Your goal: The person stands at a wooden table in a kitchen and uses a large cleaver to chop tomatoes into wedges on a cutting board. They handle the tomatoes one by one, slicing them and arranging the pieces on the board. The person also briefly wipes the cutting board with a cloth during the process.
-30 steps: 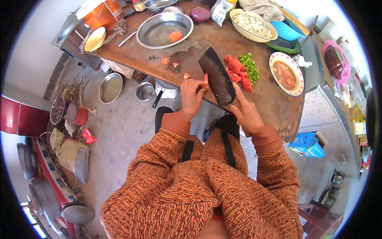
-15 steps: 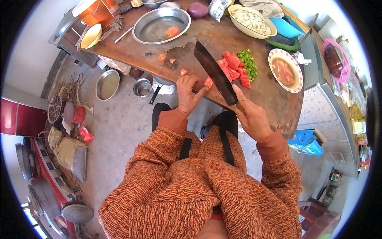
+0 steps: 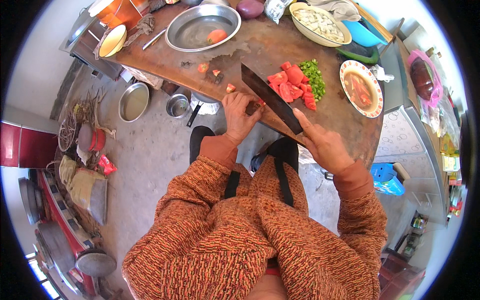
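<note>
Your right hand (image 3: 322, 142) grips the knife (image 3: 267, 96), one finger along it, likely to steer; your left hand (image 3: 240, 115) pinches a tomato bit (image 3: 261, 102) (mostly hidden) by the surface (image 3: 350, 129) edge, likely for steadiness; cut tomatoes (image 3: 295, 76) lie beyond.

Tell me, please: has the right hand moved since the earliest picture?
Yes. The right hand has moved somewhat rightward, judged against the patterned plate.

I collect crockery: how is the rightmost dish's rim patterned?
White rim, reddish spots; see the head view.
</note>
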Available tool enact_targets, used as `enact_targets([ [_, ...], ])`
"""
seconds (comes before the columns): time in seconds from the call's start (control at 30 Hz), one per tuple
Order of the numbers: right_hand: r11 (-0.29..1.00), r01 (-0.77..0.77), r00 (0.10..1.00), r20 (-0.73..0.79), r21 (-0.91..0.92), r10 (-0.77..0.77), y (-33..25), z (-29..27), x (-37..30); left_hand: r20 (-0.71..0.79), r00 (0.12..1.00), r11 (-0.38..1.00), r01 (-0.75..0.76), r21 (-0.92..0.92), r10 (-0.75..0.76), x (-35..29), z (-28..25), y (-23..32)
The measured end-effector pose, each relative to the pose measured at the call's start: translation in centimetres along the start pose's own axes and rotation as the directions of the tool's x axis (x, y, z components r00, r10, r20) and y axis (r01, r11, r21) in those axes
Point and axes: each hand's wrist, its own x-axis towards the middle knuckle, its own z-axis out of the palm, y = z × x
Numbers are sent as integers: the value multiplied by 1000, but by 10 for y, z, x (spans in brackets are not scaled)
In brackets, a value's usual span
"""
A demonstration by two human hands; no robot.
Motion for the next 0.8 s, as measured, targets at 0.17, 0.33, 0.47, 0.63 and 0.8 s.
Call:
enact_targets([
  [0.17, 982, 58, 990, 134, -179, -34, 0, -24, 20, 7, 1000, 1000, 23, -5, -23, 1, -1, 3],
  [0.33, 977, 56, 993, 116, -207, -33, 14, -4, 22, 0, 999, 999, 39, 9, -39, 4, 0, 7],
  [0.47, 997, -36, 998, 47, 74, 33, 21, 10, 25, 6, 999, 999, 39, 25, -40, 3, 1, 7],
  [0.63, 940, -117, 993, 40, 321, 110, 22, 9, 26, 37, 999, 997, 8, 76, -11, 3, -2, 3],
  [0.8, 873, -114, 954, -193, 475, 229, 5, 3, 8, -66, 997, 973, 47, 225, -33, 10, -3, -5],
])
